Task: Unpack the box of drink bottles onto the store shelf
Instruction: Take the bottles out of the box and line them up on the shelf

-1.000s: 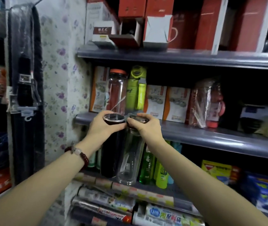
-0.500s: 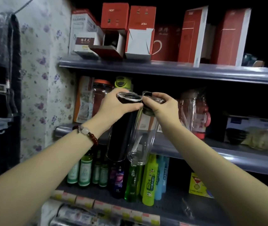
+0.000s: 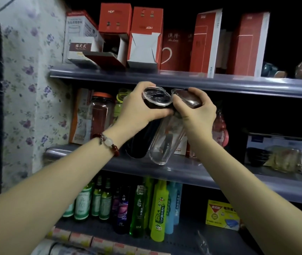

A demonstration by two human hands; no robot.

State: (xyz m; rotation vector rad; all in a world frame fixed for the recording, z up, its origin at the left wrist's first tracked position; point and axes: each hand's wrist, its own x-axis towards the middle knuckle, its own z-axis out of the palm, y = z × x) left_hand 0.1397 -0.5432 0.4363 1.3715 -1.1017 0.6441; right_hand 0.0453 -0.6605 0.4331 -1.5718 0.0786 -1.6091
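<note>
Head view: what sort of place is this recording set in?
Most likely a small general store: grey tiered shelves carry boxed red cup cartons, rows of green glass bottles, and a yellow insect-repellent packet.

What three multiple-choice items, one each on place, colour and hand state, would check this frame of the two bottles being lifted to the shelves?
1. Where are the bottle bases?
A. On the top shelf
B. In front of the middle shelf's edge, not set down
C. On the bottom shelf

2. What does the left hand's bottle look like?
A. Dark, black-looking
B. Yellow
C. Orange

3. What is the right hand doing?
A. Hanging open
B. Pressing flat on a box
C. Gripping the clear bottle's lid end

Answers: 1 B, the dark black-looking bottle and clear transparent bottle hang before the grey middle shelf. 2 A, the left hand grips the dark one. 3 C, the right hand curls round the clear bottle's top.
</note>
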